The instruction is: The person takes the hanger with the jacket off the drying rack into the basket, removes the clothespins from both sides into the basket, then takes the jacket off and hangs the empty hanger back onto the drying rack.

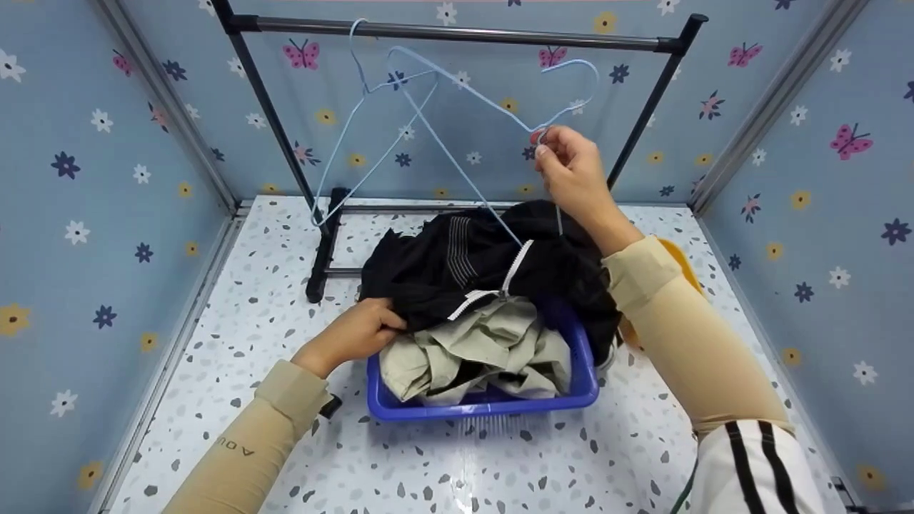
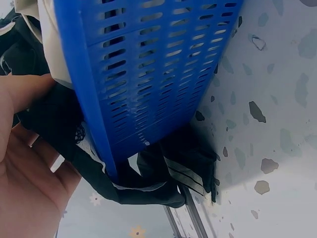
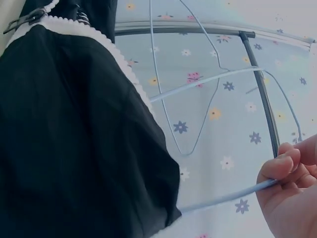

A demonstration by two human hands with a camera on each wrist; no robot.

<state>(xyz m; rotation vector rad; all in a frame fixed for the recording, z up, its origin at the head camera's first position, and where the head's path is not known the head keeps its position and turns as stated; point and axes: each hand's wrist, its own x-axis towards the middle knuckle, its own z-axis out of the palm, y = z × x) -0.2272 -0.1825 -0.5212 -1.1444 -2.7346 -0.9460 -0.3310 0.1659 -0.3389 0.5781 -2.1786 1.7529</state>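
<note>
A black jacket (image 1: 421,260) with a white zipper (image 1: 518,267) lies bunched over the back of a blue basket (image 1: 485,410). My left hand (image 1: 360,330) grips the jacket's left edge beside the basket; the left wrist view shows black cloth (image 2: 59,124) between thumb and fingers. Above the jacket, my right hand (image 1: 577,171) pinches a light blue wire hanger (image 1: 460,86) just under its hook. The hanger is tilted, with one end raised to the left and its lower part hidden inside the jacket. In the right wrist view the hanger wire (image 3: 223,198) runs into the black cloth.
Behind stands a dark clothes rack (image 1: 457,33), with another light blue hanger (image 1: 339,146) on its rail at the left. Crumpled beige clothing (image 1: 493,343) fills the basket. Something yellow (image 1: 682,263) shows behind my right forearm. Flowered walls (image 1: 78,164) enclose the speckled surface.
</note>
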